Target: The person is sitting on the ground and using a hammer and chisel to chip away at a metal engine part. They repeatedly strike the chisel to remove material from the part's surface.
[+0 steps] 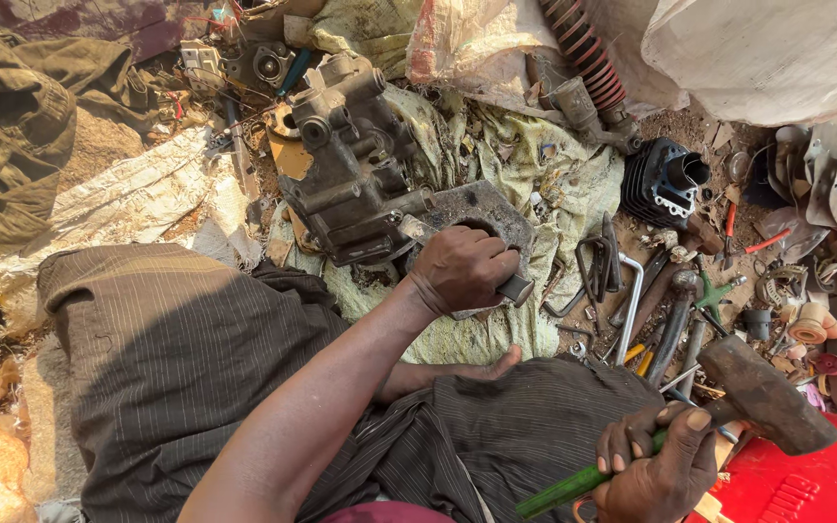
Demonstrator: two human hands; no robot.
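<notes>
Nearest the camera, the right hand (659, 470) is closed around the green handle of a sledgehammer (728, 407), whose rusty steel head is raised at an angle above a red plastic crate (806, 479). The person's legs, in dark pinstriped trousers (176, 358), are folded across the lower centre of the view. Beyond the knee, the left hand (462, 269) is clenched around a short dark tool (515, 289), possibly a punch or chisel, though its working end is hidden; the fist rests against a flat grey engine casing plate (481, 213) with a round opening. This plate adjoins a larger grimy engine block (351, 165), which lies on a stained yellowish cloth (525, 165) spread on the ground. To the right of the cloth, a heap of wrenches and bent steel rods (632, 291) lies on the dirt, with red-handled pliers (743, 242) just beyond. Farther out sits a black finned engine cylinder (666, 182), and past it a red coil-spring shock absorber (588, 53) rests against pale sacks (777, 48).
</notes>
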